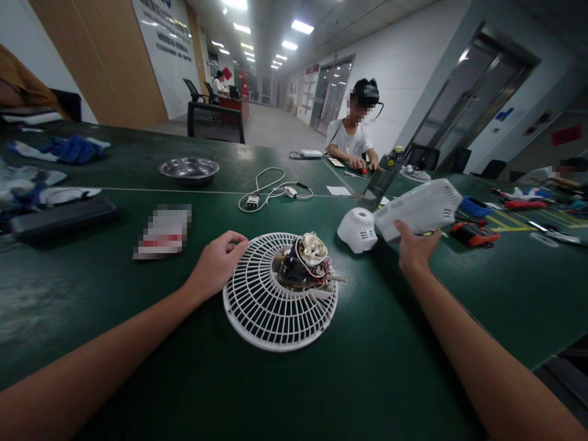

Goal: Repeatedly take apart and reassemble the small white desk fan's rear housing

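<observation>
A round white fan grille [257, 318] lies on the green table in front of me. On its hub sits a fan motor [294, 266] with bundled white wire and thin coloured leads. My left hand [220, 260] is closed at the grille's left rim, fingers curled and thumb against the edge. To the right, my right hand [416, 245] grips a long white plastic housing [418, 205] with vent slots at its far end, tilted above the table. Beside the housing's near end rests a smaller white vented motor cover [357, 231].
A steel bowl [189, 170], a white cable [271, 193] and a blurred packet [163, 231] lie beyond my left hand. A bottle [381, 180] stands behind the housing. An orange-black tool [473, 233] lies at right. Across the table sits a person [351, 138].
</observation>
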A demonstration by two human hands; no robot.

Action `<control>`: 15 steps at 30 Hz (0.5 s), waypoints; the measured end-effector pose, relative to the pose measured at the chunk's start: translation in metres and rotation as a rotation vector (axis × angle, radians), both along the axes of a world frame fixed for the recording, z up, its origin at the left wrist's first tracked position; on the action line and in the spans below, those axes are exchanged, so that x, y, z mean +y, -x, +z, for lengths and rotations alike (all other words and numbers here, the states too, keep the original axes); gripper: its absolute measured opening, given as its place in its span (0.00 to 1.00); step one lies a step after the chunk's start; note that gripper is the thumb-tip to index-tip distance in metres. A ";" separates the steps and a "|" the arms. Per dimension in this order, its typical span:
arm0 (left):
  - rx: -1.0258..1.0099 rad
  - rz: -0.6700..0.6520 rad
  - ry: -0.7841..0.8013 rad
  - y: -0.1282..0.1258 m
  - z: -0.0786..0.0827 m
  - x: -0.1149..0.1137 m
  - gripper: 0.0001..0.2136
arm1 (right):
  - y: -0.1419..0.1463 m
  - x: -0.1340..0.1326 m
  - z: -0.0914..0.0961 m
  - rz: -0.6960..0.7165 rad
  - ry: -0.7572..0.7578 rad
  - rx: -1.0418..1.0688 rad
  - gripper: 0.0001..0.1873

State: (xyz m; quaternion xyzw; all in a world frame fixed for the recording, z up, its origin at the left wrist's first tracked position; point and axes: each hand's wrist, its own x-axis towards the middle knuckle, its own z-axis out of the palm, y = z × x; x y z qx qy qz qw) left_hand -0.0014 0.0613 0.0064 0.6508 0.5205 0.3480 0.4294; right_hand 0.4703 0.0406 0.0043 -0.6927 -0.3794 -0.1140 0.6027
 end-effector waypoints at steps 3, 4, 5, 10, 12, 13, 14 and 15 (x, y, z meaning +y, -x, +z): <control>0.012 0.003 -0.006 0.000 0.000 -0.001 0.17 | 0.022 -0.006 0.020 0.045 -0.156 0.014 0.37; 0.015 0.005 -0.005 -0.001 0.001 -0.001 0.17 | 0.031 -0.007 0.025 0.086 -0.153 -0.015 0.37; 0.017 0.006 -0.005 -0.001 0.001 -0.001 0.17 | 0.039 -0.008 0.028 0.103 -0.151 -0.033 0.39; 0.018 0.008 -0.015 -0.001 0.003 -0.003 0.17 | 0.070 -0.005 0.024 0.128 0.093 -0.029 0.45; 0.024 0.001 -0.015 -0.001 0.003 -0.003 0.17 | 0.076 -0.003 0.020 0.121 0.193 -0.027 0.46; 0.026 -0.003 -0.015 -0.001 0.003 -0.003 0.17 | 0.078 -0.002 0.019 0.119 0.213 -0.027 0.47; 0.025 -0.004 -0.014 -0.001 0.002 -0.003 0.17 | 0.079 -0.002 0.018 0.121 0.217 -0.025 0.47; 0.022 -0.003 -0.014 -0.001 0.002 -0.003 0.17 | 0.080 -0.002 0.018 0.125 0.214 -0.021 0.47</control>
